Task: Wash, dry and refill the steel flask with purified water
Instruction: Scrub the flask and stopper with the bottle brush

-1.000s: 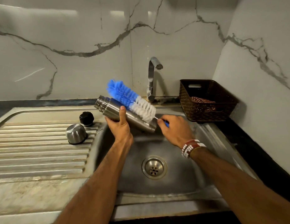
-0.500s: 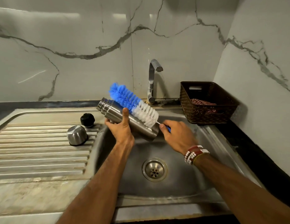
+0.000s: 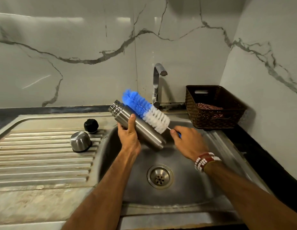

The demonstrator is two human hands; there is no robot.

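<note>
Biggest worry: the steel flask (image 3: 141, 128) hangs tilted over the sink (image 3: 186, 193), mouth toward the sink's back-left corner, and my left grip (image 3: 129, 135) wraps only its middle. If it's soapy, I reckon it slips and clangs into the sink.

Smaller one: my right grip (image 3: 189, 143) pinches the bottle brush (image 3: 144, 108) low on its thin handle, bristles along the flask's outside, so it could twist loose.

Around: drainboard (image 3: 41, 160) left of the sink, brown basket (image 3: 210, 118) back-right, and the tap (image 3: 157, 83) behind, likeliest to snag the brush. Steel cup (image 3: 80, 141) and black stopper (image 3: 91, 126) sit left of the sink, well clear.
</note>
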